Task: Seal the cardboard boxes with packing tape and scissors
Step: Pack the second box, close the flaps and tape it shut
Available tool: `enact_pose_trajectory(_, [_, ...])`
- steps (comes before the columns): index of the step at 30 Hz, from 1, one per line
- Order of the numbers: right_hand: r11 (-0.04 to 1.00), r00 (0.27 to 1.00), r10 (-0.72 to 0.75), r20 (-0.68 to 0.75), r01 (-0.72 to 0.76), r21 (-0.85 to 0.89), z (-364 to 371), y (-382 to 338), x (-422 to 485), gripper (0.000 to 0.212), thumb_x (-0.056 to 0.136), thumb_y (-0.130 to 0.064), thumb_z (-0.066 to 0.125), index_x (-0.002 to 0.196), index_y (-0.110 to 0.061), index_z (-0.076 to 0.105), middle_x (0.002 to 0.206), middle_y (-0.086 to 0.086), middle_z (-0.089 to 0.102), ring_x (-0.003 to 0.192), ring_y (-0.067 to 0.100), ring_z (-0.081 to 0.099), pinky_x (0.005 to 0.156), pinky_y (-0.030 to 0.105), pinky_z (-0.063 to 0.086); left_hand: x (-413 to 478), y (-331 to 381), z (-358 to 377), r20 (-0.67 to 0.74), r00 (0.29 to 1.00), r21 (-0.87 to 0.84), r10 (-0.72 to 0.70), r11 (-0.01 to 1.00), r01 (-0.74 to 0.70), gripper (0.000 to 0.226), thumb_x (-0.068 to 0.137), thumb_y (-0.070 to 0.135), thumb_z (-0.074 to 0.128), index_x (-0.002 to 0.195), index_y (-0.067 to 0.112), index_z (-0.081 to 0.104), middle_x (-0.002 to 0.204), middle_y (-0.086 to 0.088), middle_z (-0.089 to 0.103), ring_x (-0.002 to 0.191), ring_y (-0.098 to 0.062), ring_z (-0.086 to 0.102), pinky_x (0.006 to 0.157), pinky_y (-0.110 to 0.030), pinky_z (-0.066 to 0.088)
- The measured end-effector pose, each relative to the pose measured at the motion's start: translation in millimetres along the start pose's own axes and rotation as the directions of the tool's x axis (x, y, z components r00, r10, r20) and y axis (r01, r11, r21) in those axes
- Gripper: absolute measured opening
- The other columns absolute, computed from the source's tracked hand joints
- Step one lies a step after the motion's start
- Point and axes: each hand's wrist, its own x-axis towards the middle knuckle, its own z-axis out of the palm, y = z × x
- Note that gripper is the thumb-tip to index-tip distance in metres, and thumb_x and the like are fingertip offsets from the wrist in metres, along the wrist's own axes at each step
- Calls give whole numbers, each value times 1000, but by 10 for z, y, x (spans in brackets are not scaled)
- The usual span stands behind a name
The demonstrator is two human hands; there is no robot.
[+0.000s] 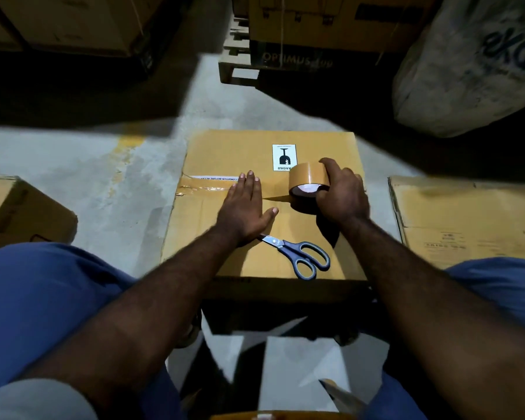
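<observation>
The big brown cardboard box (225,153) stands on the grey concrete floor (103,177) between my knees, flaps closed, with its middle seam running from side to side where both arms can reach it. To the right of the box lies a flattened sheet of brown cardboard (455,219), and to its left stands a smaller brown carton (19,213); I judge these to be waiting their turn. My hands are apart on top of the box. My left hand (244,207) lies flat on the seam with its fingers straight, pressing down the glossy strip of brown tape (206,187) that runs in from the box's left edge, so the strip sticks and does not lift. My right hand (341,195) is curled round the roll of brown packing tape (306,180), which stands on its edge on the seam just right of the box's middle. Held like that, the roll can be rolled on towards the right edge and pay out tape in line with the seam. The grey-handled steel scissors (297,253) lie closed on the near part of the box top, blade tips at my left wrist, handy for the cut once the strip spans the box. A small white fragile label (284,157) sits on the far flap, just beyond the roll.
</observation>
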Motion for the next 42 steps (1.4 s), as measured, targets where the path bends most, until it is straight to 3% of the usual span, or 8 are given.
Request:
enact_pose_trajectory(6, [962,988,155,7,-152,229,141,-14,-32,67,87,-14,63,150,-29,43,127,16,58,116,37,58,92,45,54,51,262,-41,16,996,-13,82,997,-82,86,102,62,28,161,7,-2,169,-11,-11,156,-24,-10,125,-38,-2])
enact_pose_trajectory(12, [936,986,161,36,-164,312,234,-137,-61,61,80,-15,58,138,-31,51,118,9,66,104,33,63,84,40,56,140,422,78,16,993,-18,118,993,-118,91,99,69,25,162,8,-2,169,-14,-6,156,-25,-7,125,-38,-2])
enact_pose_trajectory(16, [967,988,156,21,-157,201,271,-153,-74,59,80,-16,60,136,-29,46,111,9,69,97,35,64,76,38,54,142,405,110,26,991,-9,129,992,-129,92,98,71,22,162,9,-2,169,-15,-7,156,-26,-8,127,-39,0])
enact_pose_trajectory(21, [998,997,65,-34,-66,-6,125,-104,7,73,81,-27,78,144,-28,43,123,10,64,112,32,56,84,43,51,108,393,85,34,992,-7,124,992,-124,94,98,72,21,161,7,-6,168,-12,-13,156,-23,-11,127,-40,-1])
enact_pose_trajectory(28, [972,970,191,-148,-208,-107,-128,229,20,85,86,-36,77,157,-39,30,131,14,52,123,34,46,96,47,46,88,398,71,28,990,4,136,991,-136,95,98,72,20,160,5,-5,168,-13,-13,156,-24,-11,126,-40,-1])
enact_pose_trajectory(32, [966,952,252,-175,-235,110,3,305,-19,69,90,-11,59,154,-31,40,129,14,47,122,33,46,95,45,50,93,462,61,13,993,-1,118,993,-118,98,97,74,20,160,3,-1,168,-15,-10,156,-27,-9,126,-43,1])
enact_pose_trajectory(38, [895,932,338,-132,-276,350,67,284,-21,65,87,-10,58,148,-30,51,129,13,58,117,33,59,98,41,53,254,779,85,37,974,-21,222,975,-221,96,98,72,24,161,5,-3,169,-14,-9,156,-25,-9,126,-40,-1])
enact_pose_trajectory(42, [895,934,340,-107,-287,341,141,242,-56,59,81,-14,59,136,-32,60,119,7,72,110,33,65,94,43,54,311,915,176,28,978,-46,208,977,-207,100,94,76,23,161,6,-3,168,-17,-7,156,-28,-8,127,-42,0])
